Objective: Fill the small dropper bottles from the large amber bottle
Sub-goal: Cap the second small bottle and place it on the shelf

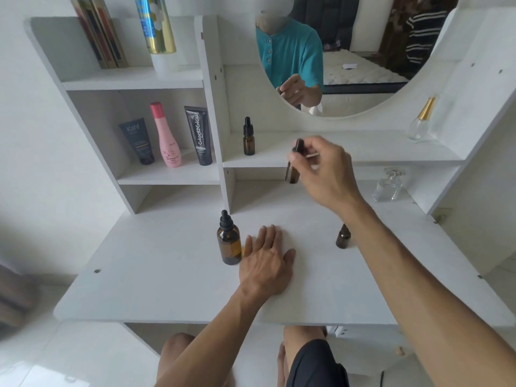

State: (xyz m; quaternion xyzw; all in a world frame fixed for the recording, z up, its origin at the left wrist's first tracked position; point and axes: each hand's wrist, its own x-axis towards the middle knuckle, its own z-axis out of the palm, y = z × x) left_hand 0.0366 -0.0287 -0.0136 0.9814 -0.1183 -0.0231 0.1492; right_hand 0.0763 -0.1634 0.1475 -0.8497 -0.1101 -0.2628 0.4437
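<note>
Large amber bottle [229, 241] stands upright on the desk [156, 275], a little left of the middle, dropper cap on, just beside the left hand [266, 259] on its left side. Only a shallow dark layer shows at its bottom, so it looks nearly empty; hard to be sure through the tinted glass.

Left hand lies flat, palm down on the desk, fingers loosely together, gripping nothing. Whether the thumb touches the big bottle cannot be told.

Right hand [325, 170] is raised above the back of the desk, in front of the front edge of the mirror shelf [391, 152]. Its fingers are closed on a small dropper bottle [293, 170], pinching the black cap at the top, with the amber body hanging below and slightly tilted. A thin pale streak by the fingers is blurred; cannot tell what it is. Cap seems on, fill level unreadable.

Another small bottle [343, 237] stands on the desk toward the right, partly hidden behind the right forearm; its top looks uncapped, but I can't be certain. A third small bottle [248, 138] stands capped at the left end of the mirror shelf, well apart from the hands.

Judgement on progress: mid to late. The shelf bottle reads as finished and put away, the held one looks like it is headed to or from that shelf, and the desk bottle probably remains to fill or cap. No liquid levels in the small ones are visible, so none of this is confirmed.
</note>
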